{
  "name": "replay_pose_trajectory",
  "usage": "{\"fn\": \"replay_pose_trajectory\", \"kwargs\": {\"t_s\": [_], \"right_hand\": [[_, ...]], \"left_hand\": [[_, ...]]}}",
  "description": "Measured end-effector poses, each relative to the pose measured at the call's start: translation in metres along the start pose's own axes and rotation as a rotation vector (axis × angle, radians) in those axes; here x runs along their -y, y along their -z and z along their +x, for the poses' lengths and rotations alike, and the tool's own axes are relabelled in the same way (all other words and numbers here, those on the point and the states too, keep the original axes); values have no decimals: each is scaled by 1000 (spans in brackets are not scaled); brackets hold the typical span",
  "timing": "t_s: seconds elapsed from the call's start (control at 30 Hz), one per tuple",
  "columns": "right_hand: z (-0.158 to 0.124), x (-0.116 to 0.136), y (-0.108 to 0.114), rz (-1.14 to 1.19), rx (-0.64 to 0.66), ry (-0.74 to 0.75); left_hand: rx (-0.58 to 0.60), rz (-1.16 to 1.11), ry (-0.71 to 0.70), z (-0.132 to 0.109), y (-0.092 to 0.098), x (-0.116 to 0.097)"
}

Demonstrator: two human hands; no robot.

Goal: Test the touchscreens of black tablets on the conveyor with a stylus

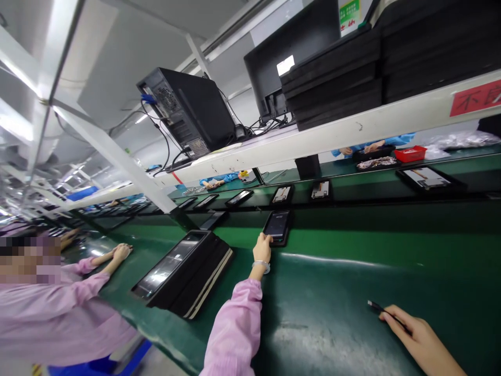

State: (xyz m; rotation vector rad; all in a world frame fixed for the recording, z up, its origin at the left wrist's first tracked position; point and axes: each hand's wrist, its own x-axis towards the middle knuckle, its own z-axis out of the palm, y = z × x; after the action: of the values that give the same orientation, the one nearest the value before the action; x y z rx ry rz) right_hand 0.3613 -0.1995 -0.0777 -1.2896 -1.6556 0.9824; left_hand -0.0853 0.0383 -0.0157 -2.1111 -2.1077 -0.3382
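Note:
My left hand (262,249), in a pink sleeve with a wrist strap, reaches out over the green bench (352,271) and grips the near edge of a black tray holding a dark screen panel (277,227). My right hand (415,334) rests low at the right on the green surface and holds a thin black stylus-like tool (381,309) that points left. A stack of black trays with a screen panel on top (183,269) lies to the left of my left arm.
A co-worker in pink (58,308) works at the left, with a hand (119,253) on the bench. More tray-held panels (282,194) line the far belt. Overhead, a white shelf (352,130) carries a computer tower (188,112), a monitor (291,49) and stacked black trays (332,78).

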Motion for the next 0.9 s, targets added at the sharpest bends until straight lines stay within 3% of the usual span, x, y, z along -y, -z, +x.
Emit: {"fn": "replay_pose_trajectory", "kwargs": {"t_s": [0.13, 0.27, 0.4, 0.57, 0.63, 0.7, 0.8, 0.9], "right_hand": [[0, -1, 1, 9, 22, -9], [1, 4, 2, 14, 20, -6], [1, 11, 3, 16, -3, -4], [-1, 9, 4, 18, -11, -18], [-2, 7, 4, 30, -10, -28], [-3, 6, 4, 48, -10, -42], [-4, 0, 3, 77, -25, -77], [-7, -9, 2, 115, -58, -115]], "left_hand": [[30, 18, -104, 9, 11, 7], [75, 32, -189, 4, 3, 7], [45, 45, -237, -2, -1, -3], [-72, 29, -306, -21, 25, -19], [-110, 16, -358, -50, 37, -25], [-130, 10, -429, -94, 45, -30], [-177, 15, -518, -181, 45, -29], [-266, 29, -591, -266, 36, -4]]}}
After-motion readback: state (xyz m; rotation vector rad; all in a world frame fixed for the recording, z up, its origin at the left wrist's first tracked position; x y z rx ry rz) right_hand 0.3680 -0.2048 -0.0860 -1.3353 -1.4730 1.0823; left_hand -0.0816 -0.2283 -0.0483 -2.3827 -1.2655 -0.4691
